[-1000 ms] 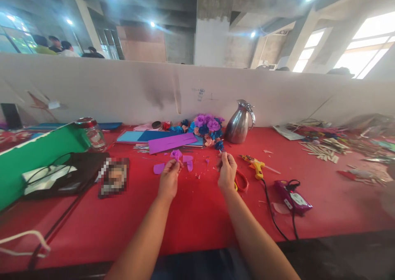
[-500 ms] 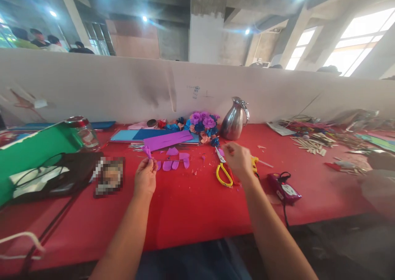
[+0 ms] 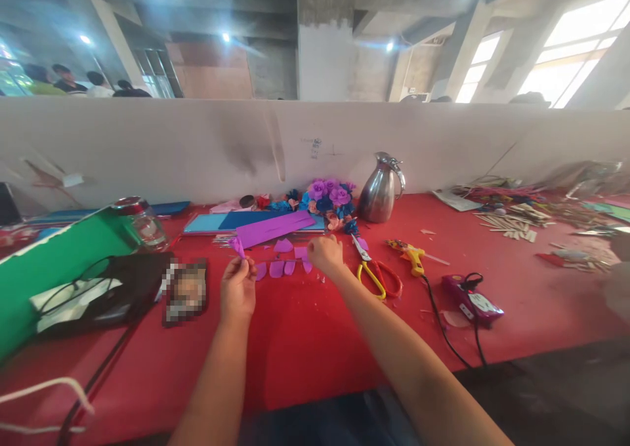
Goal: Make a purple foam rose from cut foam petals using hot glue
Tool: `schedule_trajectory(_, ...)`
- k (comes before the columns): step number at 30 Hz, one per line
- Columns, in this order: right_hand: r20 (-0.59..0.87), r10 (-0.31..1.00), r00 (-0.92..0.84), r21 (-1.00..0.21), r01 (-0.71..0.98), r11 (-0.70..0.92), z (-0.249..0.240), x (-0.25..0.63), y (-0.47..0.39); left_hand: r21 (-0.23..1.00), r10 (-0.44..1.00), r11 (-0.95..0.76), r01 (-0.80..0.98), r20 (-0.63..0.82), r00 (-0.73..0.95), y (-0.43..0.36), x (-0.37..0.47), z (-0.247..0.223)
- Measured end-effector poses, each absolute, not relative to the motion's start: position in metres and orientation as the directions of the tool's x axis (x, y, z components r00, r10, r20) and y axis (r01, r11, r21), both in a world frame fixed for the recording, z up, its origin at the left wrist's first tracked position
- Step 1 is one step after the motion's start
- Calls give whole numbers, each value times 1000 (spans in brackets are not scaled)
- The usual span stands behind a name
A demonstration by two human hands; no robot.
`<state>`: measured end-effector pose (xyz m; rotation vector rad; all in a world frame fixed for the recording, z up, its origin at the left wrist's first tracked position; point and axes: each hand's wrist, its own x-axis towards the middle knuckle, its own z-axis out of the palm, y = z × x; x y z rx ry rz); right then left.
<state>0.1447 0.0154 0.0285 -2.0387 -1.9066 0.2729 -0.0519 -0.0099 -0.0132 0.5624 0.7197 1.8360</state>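
My left hand (image 3: 239,285) pinches a small rolled purple paper bud (image 3: 237,246), which points up from the fingertips. My right hand (image 3: 325,254) is curled above the right end of a row of cut purple petals (image 3: 276,269); its fingertips are hidden, so what they hold, if anything, does not show. A long purple paper strip (image 3: 274,228) lies just behind the petals on blue sheets (image 3: 209,223). Scissors (image 3: 377,277) with yellow and red handles lie to the right of my right hand, and a yellow glue gun (image 3: 413,256) rests beyond them.
Behind stand a bunch of paper flowers (image 3: 332,200) and a steel jug (image 3: 381,187). A purple power box (image 3: 473,300) with black cords sits at the right, sticks (image 3: 512,223) beyond it. At the left are a green board (image 3: 69,262), a jar (image 3: 145,226) and a dark bag (image 3: 108,295).
My right hand has moved left, from over the scissors and glue gun to the petals, uncovering both tools. My left hand still holds the bud. The view has shifted slightly.
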Motion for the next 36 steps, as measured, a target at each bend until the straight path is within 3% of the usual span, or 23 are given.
schedule_trajectory(5, -15, 982, 189, -358, 916, -182, 13, 135, 35, 646, 940, -289, -707, 50, -338, -10, -57, -13)
schedule_trajectory(10, -42, 976, 213, -434, 876, -210, 1, 131, 43, 674, 962, -216, -706, 25, -271, -12, -46, -12)
schedule_trajectory(22, 177, 964, 197, -701, 713, -17, -3, 150, 38, 729, 980, -189, -658, 98, -173, -13, -40, -17)
schedule_trajectory(25, 242, 949, 202, -847, 522, 104, 1, 156, 32, 746, 983, -172, -644, 88, -160, -15, -36, -17)
schedule_trajectory(28, 250, 946, 207, -963, 158, 220, 3, 167, 22, 778, 988, -147, -610, 87, -128, -18, -28, -16)
schedule_trajectory(31, 217, 965, 146, -971, -72, 229, 5, 177, 8, 838, 992, -127, -530, 109, -65, -21, -19, -17)
schedule_trajectory(36, 129, 989, 71, -960, -239, 143, 2, 185, -7, 931, 986, -157, -329, 169, 6, -25, -12, -24)
